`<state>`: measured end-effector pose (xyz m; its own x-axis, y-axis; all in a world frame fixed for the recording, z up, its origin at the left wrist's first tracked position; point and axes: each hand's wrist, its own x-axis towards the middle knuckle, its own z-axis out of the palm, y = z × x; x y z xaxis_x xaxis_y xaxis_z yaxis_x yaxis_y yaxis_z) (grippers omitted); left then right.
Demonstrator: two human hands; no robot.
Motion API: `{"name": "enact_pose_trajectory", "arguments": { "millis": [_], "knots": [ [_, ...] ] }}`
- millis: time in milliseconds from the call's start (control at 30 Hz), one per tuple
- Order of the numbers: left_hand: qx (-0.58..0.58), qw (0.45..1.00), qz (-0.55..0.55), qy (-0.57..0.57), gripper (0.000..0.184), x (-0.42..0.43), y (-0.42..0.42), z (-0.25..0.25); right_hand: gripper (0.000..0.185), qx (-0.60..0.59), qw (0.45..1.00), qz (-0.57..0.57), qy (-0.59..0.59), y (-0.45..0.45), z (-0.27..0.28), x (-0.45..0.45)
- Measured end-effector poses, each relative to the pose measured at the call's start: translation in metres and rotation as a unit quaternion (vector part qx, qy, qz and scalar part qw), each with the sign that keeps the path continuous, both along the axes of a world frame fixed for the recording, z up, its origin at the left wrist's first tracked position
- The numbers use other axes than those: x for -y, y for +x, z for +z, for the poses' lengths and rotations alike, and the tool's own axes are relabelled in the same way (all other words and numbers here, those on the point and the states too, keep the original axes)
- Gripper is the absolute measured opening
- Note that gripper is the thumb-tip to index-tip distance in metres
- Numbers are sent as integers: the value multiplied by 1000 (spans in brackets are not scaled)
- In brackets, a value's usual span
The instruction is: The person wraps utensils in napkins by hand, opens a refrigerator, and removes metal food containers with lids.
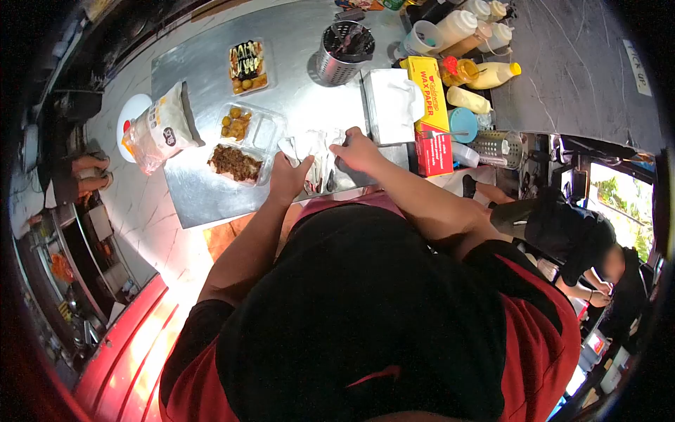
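A crumpled white cloth (pixel 320 156) with dark and reddish marks lies at the front edge of the metal table (pixel 200 190). My left hand (pixel 290 177) grips its left side, and my right hand (pixel 357 150) pinches its upper right part. Just left of my left hand is an open clear takeaway box (pixel 266 130) with browned, shredded-looking food (pixel 235 162) and small round golden pieces (pixel 236 123). Farther back sits another box of food (pixel 247 67), topped with dark and pale strips of sauce.
A plastic bag (pixel 163 130) lies at the left. A perforated metal holder (pixel 343 56), a white tissue box (pixel 389 105), wax paper boxes (pixel 429 91) and sauce bottles (pixel 457 29) line the back and right. A co-worker (pixel 573 228) stands at far right.
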<state>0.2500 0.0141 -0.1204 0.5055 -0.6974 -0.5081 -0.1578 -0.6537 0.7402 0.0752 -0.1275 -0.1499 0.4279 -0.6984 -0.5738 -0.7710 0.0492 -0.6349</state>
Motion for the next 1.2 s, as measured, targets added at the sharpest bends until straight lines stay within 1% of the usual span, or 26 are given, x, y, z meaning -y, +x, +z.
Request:
{"name": "enact_pose_trajectory", "arguments": {
  "millis": [67,167,267,367,467,567,667,767,867,967,1000,1100,1200],
  "knots": [
    [-14,999,-33,2,65,3,3,-5,73,52,995,-29,74,1,-8,-2],
    [-31,999,-26,-21,68,5,2,-21,67,83,991,-55,84,2,-11,-5],
    [-19,998,-43,-30,69,9,0,-28,60,58,994,-43,77,4,-1,-3],
    [-136,985,-21,-104,71,13,-5,-30,55,55,997,-42,42,3,-18,-3],
    [-219,969,-15,-110,69,16,-8,-39,57,55,985,-95,135,7,20,-3],
    [-277,959,27,-59,62,18,-10,-51,59,71,984,-88,140,7,3,-3],
    [-314,947,36,-62,57,21,-11,-47,60,53,989,-38,129,7,4,-1],
    [-312,946,31,-88,51,23,-12,-35,44,56,996,-2,74,7,-2,-2],
    [-331,935,24,-128,47,25,-15,-25,41,124,963,-97,218,7,9,-3],
    [-325,930,33,-166,45,27,-17,-25,45,152,945,-126,260,9,30,-3],
    [-329,934,26,-139,44,29,-16,-11,44,161,944,-126,259,10,30,-3],
    [-288,938,0,-193,45,33,-16,-11,40,190,940,-127,254,9,30,-2],
    [-306,925,-19,-224,48,38,-15,-7,39,221,934,-134,247,8,35,-2]
  ]
}}
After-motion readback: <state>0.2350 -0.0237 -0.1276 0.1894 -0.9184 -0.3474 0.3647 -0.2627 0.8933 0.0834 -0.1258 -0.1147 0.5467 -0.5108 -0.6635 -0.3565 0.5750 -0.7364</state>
